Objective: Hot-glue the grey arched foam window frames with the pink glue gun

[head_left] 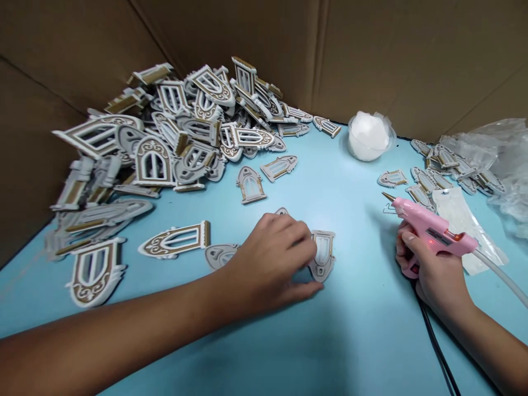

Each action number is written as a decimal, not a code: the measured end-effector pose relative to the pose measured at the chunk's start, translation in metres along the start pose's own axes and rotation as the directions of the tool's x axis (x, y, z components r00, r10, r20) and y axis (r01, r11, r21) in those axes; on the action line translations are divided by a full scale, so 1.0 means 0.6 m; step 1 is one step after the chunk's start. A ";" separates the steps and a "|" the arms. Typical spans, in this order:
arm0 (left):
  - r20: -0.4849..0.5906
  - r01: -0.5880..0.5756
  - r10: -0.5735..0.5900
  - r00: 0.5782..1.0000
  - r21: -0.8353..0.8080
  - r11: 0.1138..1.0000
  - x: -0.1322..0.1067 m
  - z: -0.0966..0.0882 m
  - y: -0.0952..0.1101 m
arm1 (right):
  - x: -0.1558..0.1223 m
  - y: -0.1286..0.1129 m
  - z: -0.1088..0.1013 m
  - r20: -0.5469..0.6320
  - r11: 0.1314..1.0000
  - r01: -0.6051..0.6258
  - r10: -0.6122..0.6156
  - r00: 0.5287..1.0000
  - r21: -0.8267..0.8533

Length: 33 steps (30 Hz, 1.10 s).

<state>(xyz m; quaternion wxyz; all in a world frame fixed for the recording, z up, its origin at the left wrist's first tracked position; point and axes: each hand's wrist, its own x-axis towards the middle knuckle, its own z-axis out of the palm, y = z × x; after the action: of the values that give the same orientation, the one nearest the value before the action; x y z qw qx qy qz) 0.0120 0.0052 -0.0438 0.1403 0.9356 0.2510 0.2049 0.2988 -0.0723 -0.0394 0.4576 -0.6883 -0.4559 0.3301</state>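
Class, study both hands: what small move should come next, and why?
Probably the left hand should steady the arched window piece: it lies at the fingertips, but a firm grip isn't clear, and the right hand is occupied holding the pink glue gun, its nozzle away from that piece.

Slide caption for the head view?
Right hand holding a pink glue gun, left hand by a grey arched piece on blue tabletop.

L hand (pixel 278 258) & R hand (pixel 439 272) bare; forearms (pixel 144 333) bare, slim.
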 end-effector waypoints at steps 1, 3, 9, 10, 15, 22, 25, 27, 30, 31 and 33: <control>-0.013 -0.059 0.059 0.998 0.015 0.998 0.000 0.001 0.000 | 0.000 0.000 0.000 -0.014 0.998 -0.039 0.040 0.999 0.050; -0.023 -0.150 0.151 0.988 0.038 0.988 -0.001 0.003 -0.001 | 0.000 -0.001 -0.003 -0.040 0.981 -0.111 0.119 0.992 0.161; 0.100 -0.188 0.174 0.980 0.157 0.970 0.002 -0.008 -0.001 | -0.002 -0.009 -0.017 -0.122 0.964 0.011 0.022 0.992 0.267; 0.135 -0.144 0.119 0.984 0.187 0.972 0.004 -0.016 -0.002 | -0.003 -0.011 -0.018 -0.131 0.961 0.025 0.012 0.991 0.275; 0.271 0.174 -0.236 0.933 0.233 0.957 0.007 -0.066 -0.020 | -0.004 -0.012 -0.014 -0.138 0.954 0.044 -0.003 0.990 0.297; 0.307 0.190 -0.153 0.939 -0.095 0.977 -0.006 -0.062 -0.039 | -0.016 0.000 -0.011 0.038 0.988 -0.066 0.061 0.997 0.142; 0.318 0.194 -0.140 0.938 -0.145 0.970 -0.002 -0.054 -0.040 | -0.031 -0.004 -0.009 0.119 0.993 -0.071 0.081 0.989 -0.092; 0.361 0.202 -0.132 0.923 -0.163 0.966 0.003 -0.055 -0.047 | -0.040 -0.011 -0.007 0.189 0.980 0.038 -0.001 0.982 -0.194; 0.380 0.226 -0.132 0.915 -0.215 0.950 0.008 -0.057 -0.059 | -0.047 -0.021 -0.005 0.377 0.923 0.320 -0.225 0.899 -0.212; 0.376 0.232 -0.133 0.917 -0.233 0.944 0.009 -0.054 -0.062 | -0.048 -0.023 -0.003 0.437 0.890 0.414 -0.301 0.848 -0.190; 0.346 0.225 -0.125 0.930 -0.266 0.937 0.008 -0.045 -0.062 | -0.050 -0.024 0.000 0.506 0.821 0.551 -0.415 0.756 -0.149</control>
<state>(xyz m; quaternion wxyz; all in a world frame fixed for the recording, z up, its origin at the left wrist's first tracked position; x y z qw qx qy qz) -0.0116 0.0430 -0.0324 0.3386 0.8975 0.2736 0.0708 0.2831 -0.0976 -0.0247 0.3034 -0.5083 -0.7560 0.2794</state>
